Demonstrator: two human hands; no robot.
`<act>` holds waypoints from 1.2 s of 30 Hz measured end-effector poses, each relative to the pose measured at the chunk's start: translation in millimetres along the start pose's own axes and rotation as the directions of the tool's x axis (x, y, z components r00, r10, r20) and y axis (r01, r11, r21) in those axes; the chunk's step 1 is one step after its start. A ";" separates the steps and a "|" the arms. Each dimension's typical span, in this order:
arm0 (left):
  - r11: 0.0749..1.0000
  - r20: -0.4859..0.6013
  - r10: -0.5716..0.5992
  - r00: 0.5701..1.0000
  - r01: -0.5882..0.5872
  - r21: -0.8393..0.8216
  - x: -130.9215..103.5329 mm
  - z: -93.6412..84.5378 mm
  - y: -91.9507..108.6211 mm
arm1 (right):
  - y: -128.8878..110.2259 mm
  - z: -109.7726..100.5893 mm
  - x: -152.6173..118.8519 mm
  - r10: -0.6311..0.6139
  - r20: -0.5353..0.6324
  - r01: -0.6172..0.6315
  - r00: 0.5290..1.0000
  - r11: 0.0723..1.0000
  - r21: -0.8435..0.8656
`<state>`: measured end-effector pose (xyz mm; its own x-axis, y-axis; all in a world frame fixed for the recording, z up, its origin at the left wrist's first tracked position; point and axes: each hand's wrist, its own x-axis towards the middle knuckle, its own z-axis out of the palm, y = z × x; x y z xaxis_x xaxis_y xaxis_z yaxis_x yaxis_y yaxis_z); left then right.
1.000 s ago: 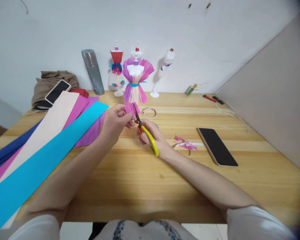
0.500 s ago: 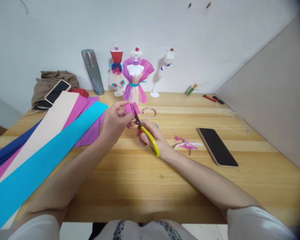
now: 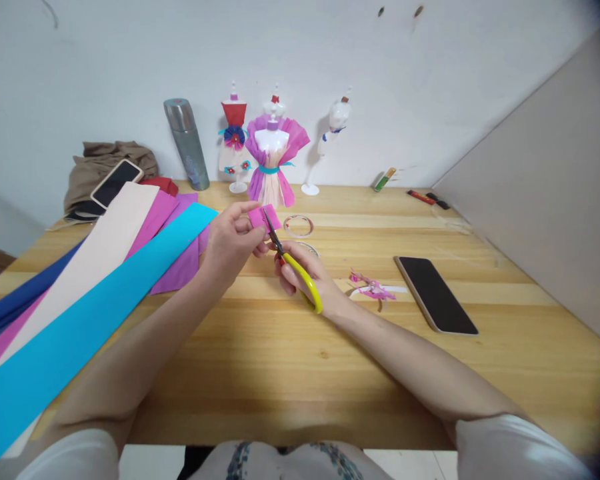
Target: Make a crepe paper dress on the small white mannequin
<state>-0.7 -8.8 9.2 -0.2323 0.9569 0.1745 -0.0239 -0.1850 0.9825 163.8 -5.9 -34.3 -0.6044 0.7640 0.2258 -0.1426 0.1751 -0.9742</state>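
My left hand (image 3: pixel 235 237) pinches a small pink piece of crepe paper (image 3: pixel 257 217) above the middle of the table. Yellow-handled scissors (image 3: pixel 303 277) are in my right hand (image 3: pixel 300 270), with the fingers wrapped round the handles. Their dark blades lie across the pink piece, pointing up and away from me. Just beyond my hands stands a small mannequin (image 3: pixel 271 143) dressed in purple and cream paper with a teal band. Two tape rolls (image 3: pixel 299 226) lie right of the pink piece, the nearer one partly hidden by my right hand.
Long crepe paper strips (image 3: pixel 105 287) in blue, cream, pink and purple spread over the left side. A metal flask (image 3: pixel 187 147) and more mannequins (image 3: pixel 234 140) stand along the wall. Paper scraps (image 3: pixel 373 288) and a phone (image 3: pixel 435 295) lie on the right; a glue stick (image 3: pixel 385 179) is behind.
The scissor handles have shifted very slightly to the right. My left hand and the pink piece hold almost the same place.
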 end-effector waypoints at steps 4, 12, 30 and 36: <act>1.000 0.009 0.000 1.000 0.000 -0.007 0.6 0.0 -0.1 | 0.7 -0.5 0.4 -0.002 0.000 0.002 1.000 1.000 -0.005; 0.999 0.012 -0.009 1.000 0.010 -0.034 1.1 0.1 1.3 | 1.4 -1.2 0.2 0.001 -0.003 -0.001 1.000 1.000 -0.009; 0.998 -0.035 -0.052 0.998 0.053 0.023 0.6 -4.0 19.2 | 2.4 -0.6 -1.3 0.007 -0.030 -0.007 1.000 1.000 -0.004; 0.998 -0.038 -0.062 0.997 0.062 0.005 -1.1 -1.7 18.0 | 0.2 -1.7 -0.5 -0.003 -0.049 0.002 0.999 0.999 -0.040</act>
<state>-2.6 -13.5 26.6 -0.2670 0.9573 0.1108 -0.0331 -0.1241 0.9917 165.4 -5.2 -34.6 -0.5649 0.7928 0.2288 -0.1124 0.2007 -0.9732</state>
